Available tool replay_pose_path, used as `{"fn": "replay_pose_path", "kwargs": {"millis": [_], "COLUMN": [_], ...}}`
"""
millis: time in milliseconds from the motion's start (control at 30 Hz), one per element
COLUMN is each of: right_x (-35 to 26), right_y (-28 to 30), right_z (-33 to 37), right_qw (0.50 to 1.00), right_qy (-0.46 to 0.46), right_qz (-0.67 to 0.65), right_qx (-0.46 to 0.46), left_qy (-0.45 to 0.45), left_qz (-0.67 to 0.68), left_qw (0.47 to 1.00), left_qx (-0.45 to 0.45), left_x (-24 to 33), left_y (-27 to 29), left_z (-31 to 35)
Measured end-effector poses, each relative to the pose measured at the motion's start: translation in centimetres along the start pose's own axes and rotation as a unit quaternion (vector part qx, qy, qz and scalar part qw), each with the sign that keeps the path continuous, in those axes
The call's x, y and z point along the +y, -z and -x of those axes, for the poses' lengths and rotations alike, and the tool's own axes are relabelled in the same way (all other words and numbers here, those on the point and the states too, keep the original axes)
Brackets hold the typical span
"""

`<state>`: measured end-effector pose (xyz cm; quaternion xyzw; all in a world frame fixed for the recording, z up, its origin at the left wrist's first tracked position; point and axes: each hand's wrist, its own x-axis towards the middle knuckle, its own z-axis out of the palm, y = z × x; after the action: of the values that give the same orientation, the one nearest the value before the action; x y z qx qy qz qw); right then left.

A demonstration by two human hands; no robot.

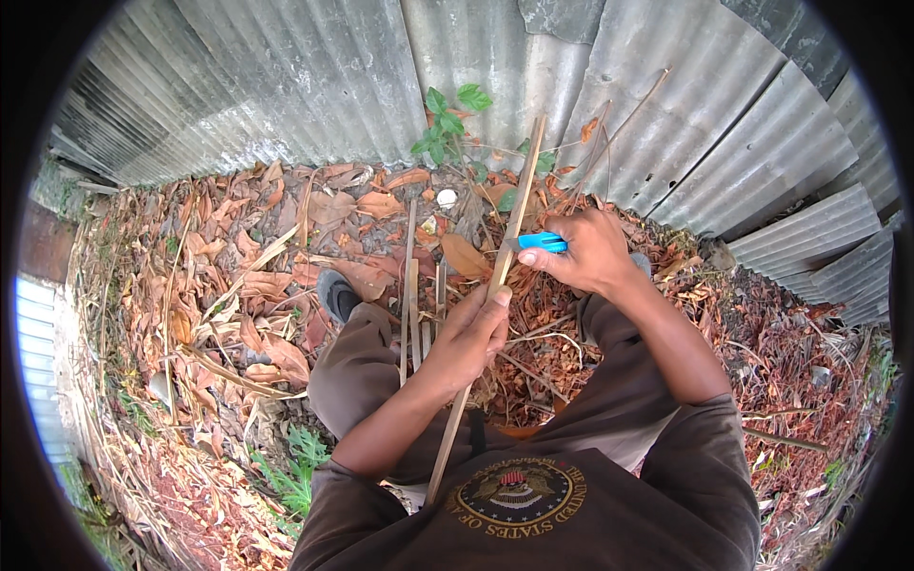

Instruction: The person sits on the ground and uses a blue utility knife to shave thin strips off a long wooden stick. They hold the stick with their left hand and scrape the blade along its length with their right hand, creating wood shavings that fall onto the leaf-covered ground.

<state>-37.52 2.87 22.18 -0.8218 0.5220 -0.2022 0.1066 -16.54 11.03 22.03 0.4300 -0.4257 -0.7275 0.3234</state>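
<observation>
My left hand (468, 335) is closed around a long, thin wooden strip (525, 195), which slants from my lap up toward the metal fence. In my right hand (592, 249) is a bright blue utility knife (543, 243), gripped with the thumb along its side. The knife's tip meets the strip a little above my left hand. Between my legs, several more narrow wooden strips (409, 305) stand or lean on the ground beside my left forearm. Their lower ends are partly hidden by that arm.
Corrugated metal sheets (314, 86) form a fence ahead and to the right. Dry brown leaves (276, 285) cover the ground. A small green plant (443, 124) grows at the fence foot, near a white round object (447, 198). My left shoe (337, 295) rests among the leaves.
</observation>
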Motion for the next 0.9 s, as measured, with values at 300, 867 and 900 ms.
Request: {"fn": "replay_pose_path", "kwargs": {"millis": [300,867,900], "right_x": [0.4,12.9,10.0], "right_y": [-0.6,2.7,2.9], "right_z": [0.0,-3.0,-2.8], "right_qw": [0.999,0.949,0.963], "right_qy": [0.030,-0.305,-0.261], "right_qz": [0.010,-0.027,-0.045], "right_qx": [0.036,0.074,0.052], "left_qy": [-0.029,-0.010,-0.016], "left_qz": [-0.035,0.049,0.056], "left_qw": [0.999,0.998,0.998], "left_qx": [0.012,-0.033,-0.023], "left_x": [0.2,-0.2,-0.3], "left_y": [-0.5,-0.1,0.3], "left_z": [0.6,1.0,0.8]}}
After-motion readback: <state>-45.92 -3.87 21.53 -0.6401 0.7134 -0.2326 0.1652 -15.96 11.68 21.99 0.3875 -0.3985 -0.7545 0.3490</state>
